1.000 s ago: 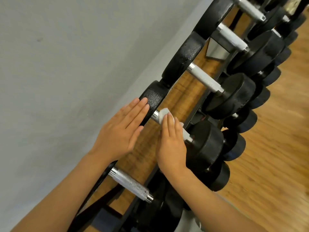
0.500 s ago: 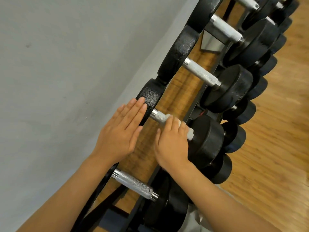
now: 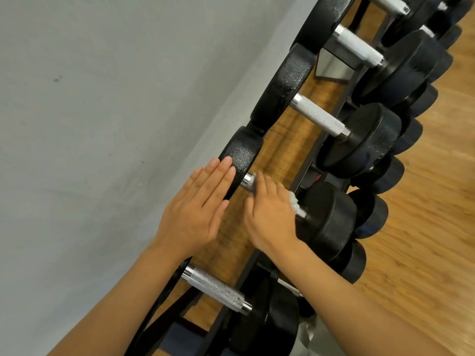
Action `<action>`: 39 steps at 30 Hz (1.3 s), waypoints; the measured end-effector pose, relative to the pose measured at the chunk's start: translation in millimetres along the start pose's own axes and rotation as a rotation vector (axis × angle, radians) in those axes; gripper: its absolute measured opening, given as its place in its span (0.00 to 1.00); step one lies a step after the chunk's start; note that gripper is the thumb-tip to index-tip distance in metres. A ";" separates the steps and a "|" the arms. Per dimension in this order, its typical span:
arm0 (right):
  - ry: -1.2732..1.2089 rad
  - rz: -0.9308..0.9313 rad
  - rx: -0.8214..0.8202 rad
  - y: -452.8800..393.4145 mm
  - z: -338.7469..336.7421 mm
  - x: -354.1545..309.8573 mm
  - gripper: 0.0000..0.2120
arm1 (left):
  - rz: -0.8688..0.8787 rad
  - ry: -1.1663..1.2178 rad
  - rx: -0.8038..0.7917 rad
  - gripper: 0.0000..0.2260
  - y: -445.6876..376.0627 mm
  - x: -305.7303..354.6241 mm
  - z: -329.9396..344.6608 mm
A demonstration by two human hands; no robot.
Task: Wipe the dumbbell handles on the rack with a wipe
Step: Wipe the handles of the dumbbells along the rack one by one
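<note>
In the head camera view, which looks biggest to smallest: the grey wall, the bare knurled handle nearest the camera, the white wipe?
1. Grey painted wall
2. Bare knurled steel handle
3. White wipe, mostly hidden under the right hand, so its true size is unclear.

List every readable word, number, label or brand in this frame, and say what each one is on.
None can be read. The black dumbbell heads show only pebbled texture, no weight numbers facing the camera. The knurled handles, the wipe under the right hand, the grey wall and the left hand carry no print.
</note>
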State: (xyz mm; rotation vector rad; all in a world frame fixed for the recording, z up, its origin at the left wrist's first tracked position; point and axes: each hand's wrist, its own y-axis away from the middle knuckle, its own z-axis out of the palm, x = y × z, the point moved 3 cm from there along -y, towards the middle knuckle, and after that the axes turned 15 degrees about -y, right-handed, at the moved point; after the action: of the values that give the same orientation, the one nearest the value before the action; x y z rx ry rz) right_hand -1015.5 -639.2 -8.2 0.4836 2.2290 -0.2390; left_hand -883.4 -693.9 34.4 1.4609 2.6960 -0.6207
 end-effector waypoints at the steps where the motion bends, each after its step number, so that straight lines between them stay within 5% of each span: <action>1: -0.048 -0.012 -0.028 -1.4 3.0 -4.6 0.26 | 0.001 0.000 -0.002 0.22 0.2 -0.1 0.0; 8: 0.153 0.063 -0.089 32.3 -8.1 24.7 0.28 | 0.001 0.019 0.001 0.22 1.1 -0.6 0.1; 12: 0.015 0.081 0.004 14.6 4.1 3.6 0.26 | 0.001 0.007 0.004 0.22 1.0 0.2 0.9; 17: -0.035 -0.025 -0.086 7.5 7.8 -0.6 0.25 | -0.009 0.011 -0.008 0.22 0.6 0.0 -0.7; 24: 0.113 0.309 -0.151 13.8 -11.3 19.5 0.29 | -0.012 0.016 -0.001 0.20 0.4 0.9 -1.1; 33: -0.076 0.021 -0.258 -10.8 -4.1 -7.3 0.34 | -0.017 0.022 -0.017 0.21 0.5 0.4 -0.7; 37: 0.108 0.253 -0.395 3.4 -30.0 18.2 0.40 | -0.010 0.006 -0.008 0.21 -0.6 -0.2 -1.1; 39: 0.126 0.297 -0.449 0.1 -35.1 17.3 0.30 | -0.011 -0.001 0.001 0.21 -1.0 -0.2 -1.5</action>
State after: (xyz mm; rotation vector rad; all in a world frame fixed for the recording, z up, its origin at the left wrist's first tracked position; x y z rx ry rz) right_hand -1050.0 -623.1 1.1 0.5816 2.2050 0.4485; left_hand -883.8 -694.0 36.1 1.4461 2.7055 -0.6236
